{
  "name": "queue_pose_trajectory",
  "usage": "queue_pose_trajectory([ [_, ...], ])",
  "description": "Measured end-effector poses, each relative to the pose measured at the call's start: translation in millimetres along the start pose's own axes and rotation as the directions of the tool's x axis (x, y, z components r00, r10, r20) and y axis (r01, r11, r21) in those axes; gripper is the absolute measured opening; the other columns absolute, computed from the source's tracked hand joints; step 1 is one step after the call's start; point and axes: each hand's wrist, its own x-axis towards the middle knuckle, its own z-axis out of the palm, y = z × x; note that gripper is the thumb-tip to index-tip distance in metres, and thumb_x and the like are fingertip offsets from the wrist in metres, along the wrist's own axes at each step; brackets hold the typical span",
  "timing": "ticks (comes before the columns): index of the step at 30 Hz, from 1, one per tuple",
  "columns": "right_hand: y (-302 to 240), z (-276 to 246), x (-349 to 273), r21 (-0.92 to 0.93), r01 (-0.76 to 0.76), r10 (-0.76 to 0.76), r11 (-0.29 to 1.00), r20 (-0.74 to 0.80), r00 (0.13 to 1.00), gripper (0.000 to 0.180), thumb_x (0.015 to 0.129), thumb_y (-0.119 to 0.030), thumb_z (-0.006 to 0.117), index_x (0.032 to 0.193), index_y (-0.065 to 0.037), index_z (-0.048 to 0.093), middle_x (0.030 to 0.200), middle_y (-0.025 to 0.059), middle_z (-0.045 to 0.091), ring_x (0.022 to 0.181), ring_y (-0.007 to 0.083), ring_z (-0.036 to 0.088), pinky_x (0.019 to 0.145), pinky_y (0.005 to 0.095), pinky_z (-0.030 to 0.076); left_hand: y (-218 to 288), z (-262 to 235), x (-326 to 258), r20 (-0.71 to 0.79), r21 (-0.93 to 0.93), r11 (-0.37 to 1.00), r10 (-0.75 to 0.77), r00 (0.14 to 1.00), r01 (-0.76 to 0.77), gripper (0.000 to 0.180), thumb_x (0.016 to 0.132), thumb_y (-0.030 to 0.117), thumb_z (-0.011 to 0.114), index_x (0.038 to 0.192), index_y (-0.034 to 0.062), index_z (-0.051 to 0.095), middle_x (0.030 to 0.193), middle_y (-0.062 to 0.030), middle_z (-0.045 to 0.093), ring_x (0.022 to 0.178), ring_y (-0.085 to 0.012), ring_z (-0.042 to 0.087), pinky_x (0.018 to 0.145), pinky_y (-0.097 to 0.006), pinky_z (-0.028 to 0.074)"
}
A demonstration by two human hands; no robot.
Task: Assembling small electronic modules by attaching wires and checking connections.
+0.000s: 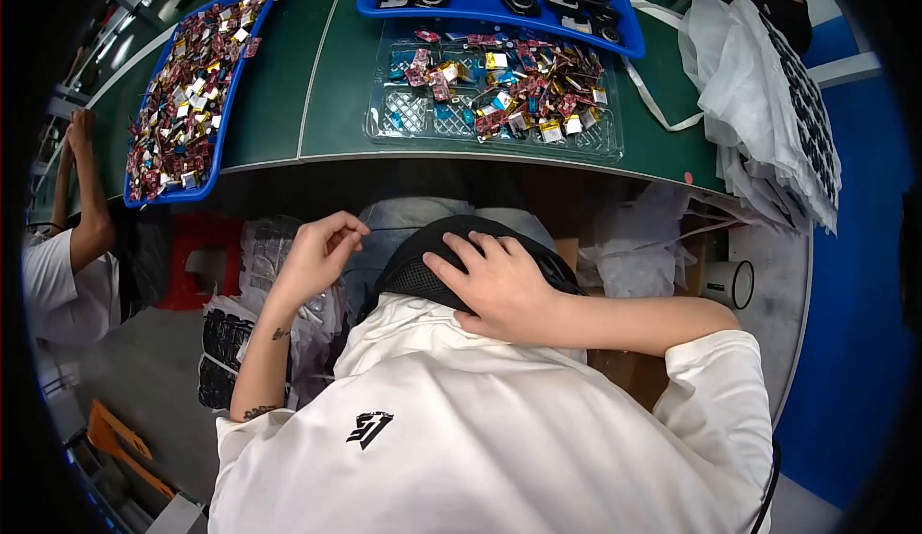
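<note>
Spread flat, my right hand (504, 284) rests on a black item with a mesh panel (411, 279) on my lap, partly under my white shirt. I cannot make out exactly what that item is. My left hand (325, 254) is raised to the left of my lap, its fingers curled in with nothing visible in them. Ahead on the green table (317, 102), a clear plastic tray (408, 116) holds a heap of small red circuit boards with silver and yellow parts (538, 97). Neither hand touches these.
A blue tray (629, 30) with black round-faced devices stands behind the clear one. Another blue tray (219, 140), full of small boards, lies left. White sheets (730, 63) hang at the table's right end. A person's arm (88, 198) and a red stool (204, 260) are at left.
</note>
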Motion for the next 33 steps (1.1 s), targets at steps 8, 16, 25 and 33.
queue_pose_trajectory([
  [8,1.6,6.9,15.0,0.162,0.02,-0.009,0.987,-0.064,0.998,0.033,0.07,-0.028,0.073,0.09,-0.007,0.059,0.083,0.0102,0.06,0.079,0.0244,0.058,0.057,0.0352,0.049,-52.9,55.8,-6.8,0.146,0.153,0.898,0.391,0.909,-0.411,0.028,0.07,0.021,0.079,0.081,-0.0013,0.066,0.088,-0.0081,0.052,0.087,-0.0248,0.048,0.076,-0.033,0.038],
  [16,17.2,-4.5,14.7,0.265,-0.023,0.047,0.964,-0.081,0.996,0.039,0.066,-0.024,0.075,0.094,-0.008,0.054,0.079,0.007,0.061,0.074,0.026,0.058,0.06,0.0371,0.05,-47.4,89.2,6.6,0.057,0.234,0.915,0.324,0.944,-0.328,0.025,0.056,0.022,0.081,0.071,0.0061,0.069,0.087,-0.0025,0.054,0.094,-0.0232,0.047,0.082,-0.035,0.031],
  [25,24.2,-13.4,6.4,0.372,-0.041,0.096,0.927,-0.13,0.987,0.047,0.062,-0.022,0.079,0.098,-0.008,0.052,0.078,0.0074,0.062,0.074,0.0265,0.06,0.061,0.0378,0.05,-38.3,86.0,-2.4,0.08,0.113,0.947,0.293,0.953,-0.3,0.029,0.063,0.031,0.085,0.079,0.0104,0.074,0.093,0.001,0.062,0.09,-0.02,0.048,0.083,-0.032,0.031],
  [33,23.2,-12.2,0.8,0.412,-0.034,0.121,0.91,-0.186,0.975,0.044,0.063,-0.022,0.078,0.096,-0.008,0.052,0.082,0.0061,0.062,0.076,0.0249,0.062,0.063,0.0361,0.051,-47.5,72.7,4.9,-0.241,0.317,0.948,0.109,0.964,-0.028,0.014,0.069,0.01,0.073,0.082,0.0065,0.071,0.086,-0.0064,0.066,0.082,-0.0252,0.059,0.073,-0.037,0.046],
])
